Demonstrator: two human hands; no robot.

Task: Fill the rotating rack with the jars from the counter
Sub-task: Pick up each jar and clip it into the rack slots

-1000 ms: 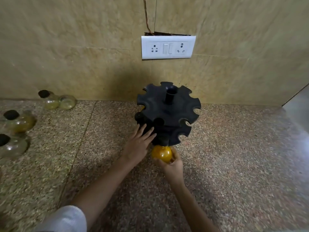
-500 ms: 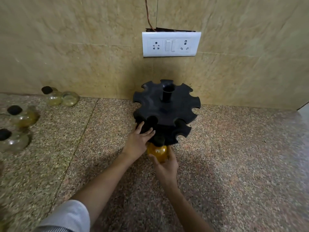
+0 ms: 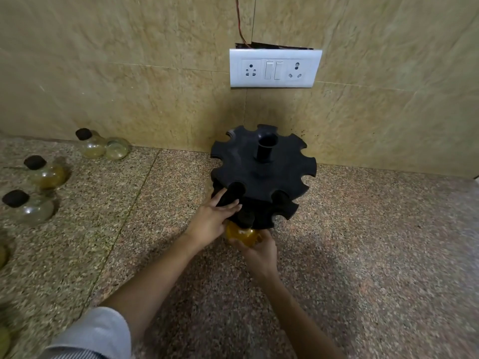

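A black rotating rack [image 3: 263, 174] with notched tiers stands on the counter against the wall. An amber jar [image 3: 242, 235] with a black cap hangs at the rack's lower front edge. My right hand [image 3: 259, 251] cups the jar from below, fingers curled round it. Straight fingers of my left hand [image 3: 213, 218] press against the rack's left side, over a black cap. Several round glass jars lie on the counter at the left: one [image 3: 90, 145] by the wall, one [image 3: 48, 172] nearer, one [image 3: 27, 207] closest to me.
A white socket and switch plate [image 3: 274, 68] hangs on the tiled wall above the rack. The speckled granite counter [image 3: 363, 255] stretches to the right. More jars show partly at the far left edge [image 3: 4, 340].
The amber jar has moved up and in under the rack's lower tier with my right hand. My left hand has stayed against the rack's left side. The camera has shifted closer.
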